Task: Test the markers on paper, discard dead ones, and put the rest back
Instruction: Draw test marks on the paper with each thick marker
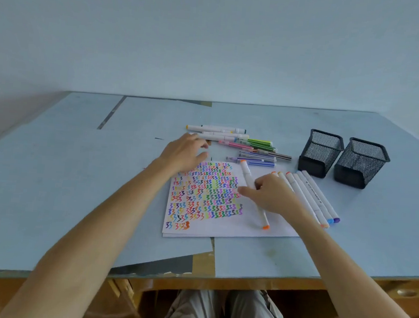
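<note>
My left hand (184, 154) lies relaxed, fingers loosely spread, on the paper's (225, 226) far-left corner mid-desk. My right hand (270, 192) pinches an orange-capped white marker (247, 173) lying on the paper. More markers (311, 195) lie just right.

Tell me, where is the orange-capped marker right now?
In the head view, the orange-capped marker lies slanted on the right side of the paper, under the right hand, left of the row of white markers.
</note>
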